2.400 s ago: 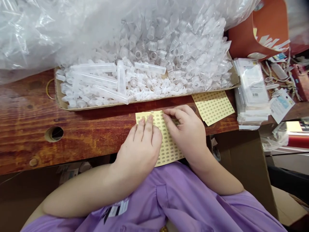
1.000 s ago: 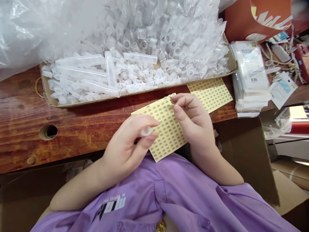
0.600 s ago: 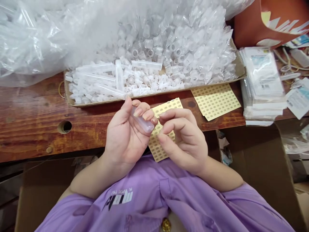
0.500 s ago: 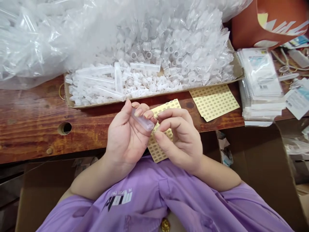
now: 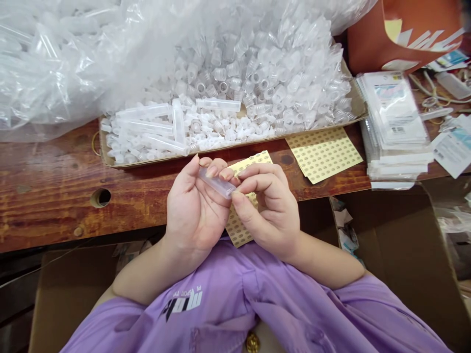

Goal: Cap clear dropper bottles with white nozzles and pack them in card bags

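Note:
My left hand (image 5: 195,208) is palm up over the table's front edge, its fingers curled round a small clear plastic tube (image 5: 217,183). My right hand (image 5: 270,211) is closed in a pinch, thumb and forefinger pressed against the tube's near end; what they pinch is too small to make out. Under both hands lies a yellow sheet of small oval stickers (image 5: 246,206), partly hidden by my fingers.
A shallow cardboard tray (image 5: 110,159) of clear tubes and caps runs along the back, under a big plastic bag (image 5: 73,63) of the same parts. A second sticker sheet (image 5: 324,153) lies right of my hands. Stacked packets (image 5: 395,132) and an orange box (image 5: 405,34) stand at right. A hole (image 5: 100,197) pierces the wooden table.
My left hand lifted off the sticker sheet and turned palm up with a tube. My right hand left the sheet's corner and came in to pinch at the tube's end.

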Demonstrator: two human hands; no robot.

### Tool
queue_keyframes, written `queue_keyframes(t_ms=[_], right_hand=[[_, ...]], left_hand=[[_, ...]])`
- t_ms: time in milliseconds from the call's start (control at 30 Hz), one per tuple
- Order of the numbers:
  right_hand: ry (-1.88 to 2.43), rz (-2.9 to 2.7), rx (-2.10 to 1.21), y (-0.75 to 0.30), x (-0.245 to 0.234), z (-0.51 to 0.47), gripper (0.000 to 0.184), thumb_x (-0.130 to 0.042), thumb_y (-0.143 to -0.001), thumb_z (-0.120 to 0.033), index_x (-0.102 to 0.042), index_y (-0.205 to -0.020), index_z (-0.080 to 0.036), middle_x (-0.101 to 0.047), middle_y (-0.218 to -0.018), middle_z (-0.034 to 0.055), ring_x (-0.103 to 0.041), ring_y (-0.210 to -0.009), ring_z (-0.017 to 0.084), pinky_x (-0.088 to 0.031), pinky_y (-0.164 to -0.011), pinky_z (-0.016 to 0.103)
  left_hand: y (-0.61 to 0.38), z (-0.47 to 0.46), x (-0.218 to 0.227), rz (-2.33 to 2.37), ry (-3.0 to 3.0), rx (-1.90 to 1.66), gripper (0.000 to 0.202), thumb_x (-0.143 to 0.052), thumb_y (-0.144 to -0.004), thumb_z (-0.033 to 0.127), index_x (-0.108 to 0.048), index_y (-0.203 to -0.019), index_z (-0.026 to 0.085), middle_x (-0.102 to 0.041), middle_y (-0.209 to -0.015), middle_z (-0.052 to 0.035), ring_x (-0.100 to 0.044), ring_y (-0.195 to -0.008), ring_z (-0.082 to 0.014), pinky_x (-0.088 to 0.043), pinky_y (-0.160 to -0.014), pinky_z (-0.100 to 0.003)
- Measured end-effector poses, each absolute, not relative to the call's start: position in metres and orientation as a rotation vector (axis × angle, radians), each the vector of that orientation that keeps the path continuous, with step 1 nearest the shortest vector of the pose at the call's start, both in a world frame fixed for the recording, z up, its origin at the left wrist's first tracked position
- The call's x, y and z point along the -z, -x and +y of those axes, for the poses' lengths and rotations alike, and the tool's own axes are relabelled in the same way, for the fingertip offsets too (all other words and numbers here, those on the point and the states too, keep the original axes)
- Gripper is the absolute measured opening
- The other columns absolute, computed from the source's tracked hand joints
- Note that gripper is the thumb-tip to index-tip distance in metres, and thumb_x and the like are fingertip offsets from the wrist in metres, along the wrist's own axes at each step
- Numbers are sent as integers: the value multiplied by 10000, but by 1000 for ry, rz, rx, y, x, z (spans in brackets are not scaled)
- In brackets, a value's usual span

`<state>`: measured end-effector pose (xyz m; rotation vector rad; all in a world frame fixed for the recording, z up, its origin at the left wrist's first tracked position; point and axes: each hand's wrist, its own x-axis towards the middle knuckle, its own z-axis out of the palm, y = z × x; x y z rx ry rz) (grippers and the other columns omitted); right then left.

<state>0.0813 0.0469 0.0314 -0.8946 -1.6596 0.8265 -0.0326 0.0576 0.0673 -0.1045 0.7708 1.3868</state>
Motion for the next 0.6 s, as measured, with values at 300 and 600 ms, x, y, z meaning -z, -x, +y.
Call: queue_keyframes(t_ms=[300, 600], right_hand=[[842, -1491, -1022, -79, -27, 44, 158, -639, -842, -118, -527, -881, -221, -534, -969, 8, -567, -949, 108, -504, -874, 293], [892, -1563, -1114, -87, -34, 52, 151, -589, -875, -118, -506, -940, -226, -564, -912, -9, -607, -871, 92, -534, -798, 242]], left_hand=[[35, 53, -71, 660, 170, -1422, 369, -233, -998, 199, -405, -673, 162, -443, -573, 47, -541, -489, -48, -526, -562, -180], [40, 49, -67, 766, 22, -1420, 355, -252, -983, 189, -427, -675, 161, -413, -595, 32, -532, -526, -64, -513, -587, -183]])
